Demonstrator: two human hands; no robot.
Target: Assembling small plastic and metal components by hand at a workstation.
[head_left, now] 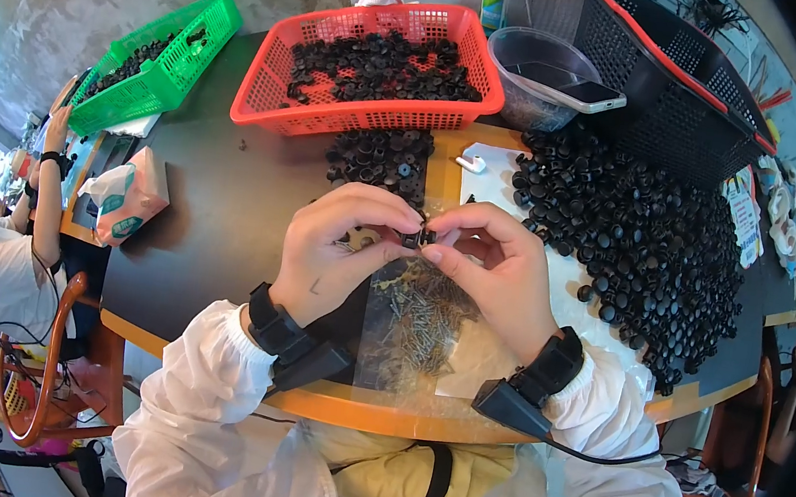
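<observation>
My left hand [331, 240] and my right hand [506, 262] meet over the middle of the table, fingertips almost touching. Each pinches a small black plastic part between thumb and fingers: one part [410, 240] on the left, another [428, 237] on the right. Whether the two parts touch I cannot tell. Below the hands lies a heap of metal screws [424, 321] on clear plastic. Just behind them is a small pile of black plastic pieces [384, 159]. A large heap of round black caps [636, 248] spreads over the right side.
A red basket [364, 117] of black pieces stands behind, with a green basket [182, 63] farther left. A phone [567, 87] rests on a clear tub [529, 114] beside a black basket [656, 91]. A tissue pack [138, 197] lies left, where another person [8, 270] sits.
</observation>
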